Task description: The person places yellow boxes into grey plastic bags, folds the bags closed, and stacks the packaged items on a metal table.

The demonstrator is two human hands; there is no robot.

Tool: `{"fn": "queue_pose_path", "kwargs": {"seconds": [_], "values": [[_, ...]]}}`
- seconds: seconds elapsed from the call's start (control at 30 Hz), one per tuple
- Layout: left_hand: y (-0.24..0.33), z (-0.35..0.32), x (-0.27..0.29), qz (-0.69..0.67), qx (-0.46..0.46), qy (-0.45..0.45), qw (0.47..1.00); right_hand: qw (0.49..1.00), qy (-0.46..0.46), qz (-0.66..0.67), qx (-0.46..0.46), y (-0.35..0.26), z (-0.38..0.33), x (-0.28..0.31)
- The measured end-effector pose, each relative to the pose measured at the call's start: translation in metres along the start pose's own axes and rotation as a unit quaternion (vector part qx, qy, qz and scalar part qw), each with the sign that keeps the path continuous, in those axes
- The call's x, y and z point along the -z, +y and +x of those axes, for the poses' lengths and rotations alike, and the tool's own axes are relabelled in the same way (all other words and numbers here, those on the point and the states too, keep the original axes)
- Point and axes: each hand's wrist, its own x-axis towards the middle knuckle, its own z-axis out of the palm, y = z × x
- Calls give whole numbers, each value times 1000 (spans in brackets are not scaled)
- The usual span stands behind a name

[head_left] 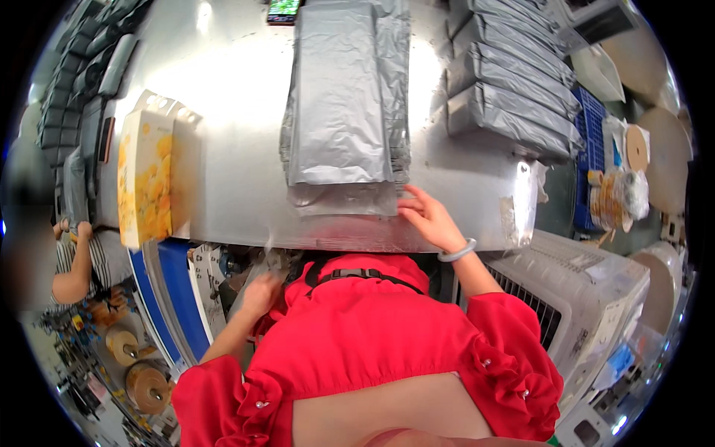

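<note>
A stack of flat grey plastic mailing bags [339,112] lies on the metal table, its near end close to the table's front edge. A more see-through strip shows along that end. My right hand [430,218], a pale bangle at its wrist, is at the stack's near right corner. Its fingers are stretched out and the tips touch or nearly touch the bag edges. Below the table edge, beside my red clothing, my left hand [261,293] is partly blurred. The fingers look closed around something pale and filmy that I cannot make out.
A yellow-and-white carton [145,179] stands on the table's left. Filled grey parcels [514,112] are piled at the right, and more grey packages [74,89] line the far left. A phone [284,10] lies at the back. Another person's arm [72,268] shows at left.
</note>
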Motion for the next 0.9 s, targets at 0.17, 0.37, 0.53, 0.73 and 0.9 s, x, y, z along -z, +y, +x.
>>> {"fn": "queue_pose_path", "kwargs": {"seconds": [0.17, 0.37, 0.53, 0.73, 0.9], "values": [[25, 54, 113, 77, 0, 34, 996, 745, -5, -549, 380, -52, 17, 30], [26, 187, 167, 267, -415, 184, 850, 648, -63, -547, 527, -61, 77, 26], [35, 206, 169, -110, -262, 365, 887, 853, 218, -266, 392, -41, 86, 17], [44, 282, 142, -277, -19, 431, 858, 935, 272, -195, 118, -42, 154, 2], [40, 289, 157, -206, 27, 428, 880, 938, 226, -252, 80, -39, 180, 17]]}}
